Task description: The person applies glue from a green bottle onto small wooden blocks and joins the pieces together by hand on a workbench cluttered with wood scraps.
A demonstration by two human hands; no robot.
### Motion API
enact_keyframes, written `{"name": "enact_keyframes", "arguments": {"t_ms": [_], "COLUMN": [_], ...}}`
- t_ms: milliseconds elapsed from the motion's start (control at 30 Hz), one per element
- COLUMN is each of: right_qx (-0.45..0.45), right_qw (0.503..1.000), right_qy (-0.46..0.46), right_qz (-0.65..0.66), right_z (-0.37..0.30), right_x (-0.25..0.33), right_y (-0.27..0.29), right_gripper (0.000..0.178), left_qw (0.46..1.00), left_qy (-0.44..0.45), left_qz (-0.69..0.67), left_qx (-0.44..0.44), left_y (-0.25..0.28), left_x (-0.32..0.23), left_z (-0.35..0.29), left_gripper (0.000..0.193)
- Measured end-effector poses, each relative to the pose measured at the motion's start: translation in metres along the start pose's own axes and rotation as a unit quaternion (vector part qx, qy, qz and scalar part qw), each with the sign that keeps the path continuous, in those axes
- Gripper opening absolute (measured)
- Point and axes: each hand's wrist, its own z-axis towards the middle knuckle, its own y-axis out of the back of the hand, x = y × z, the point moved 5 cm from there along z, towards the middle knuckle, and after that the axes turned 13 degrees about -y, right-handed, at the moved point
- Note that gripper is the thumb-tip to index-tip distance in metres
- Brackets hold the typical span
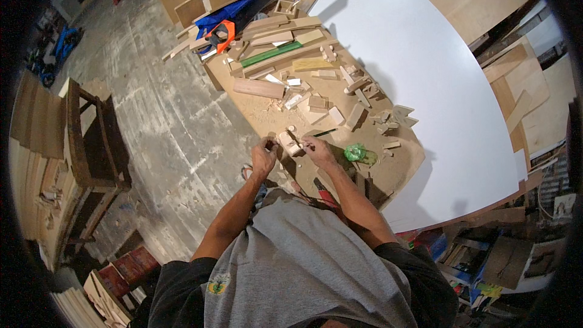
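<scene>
near the tabletop's (401, 155) front edge we have the small pale wooden block (289, 144) between our left hand (264, 158) and right hand (319, 153), both partly curled with fingertips at its two sides, probably to steady it, though we cannot tell whether either has firm hold. the dark pencil (326, 132) points away past our right fingers, perhaps for easy reach, while the wood offcuts (355, 116) sit farther back, seemingly leaving us elbow room.
</scene>
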Motion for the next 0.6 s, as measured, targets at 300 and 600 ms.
{"name": "enact_keyframes", "arguments": {"t_ms": [300,600], "right_qx": [0.005,-0.006], "right_qw": [1.000,0.998], "right_qy": [-0.004,0.042], "right_qz": [0.016,0.055], "right_z": [0.003,0.005], "right_x": [-0.005,-0.006], "right_y": [-0.005,-0.006], "right_gripper": [0.035,0.033], "left_qw": [1.000,0.999], "left_qy": [0.016,0.032], "left_qz": [-0.012,-0.021], "left_qx": [0.001,0.003], "left_y": [0.001,0.000], "left_x": [0.002,0.015], "left_z": [0.000,-0.001], "left_gripper": [0.017,0.017]}}
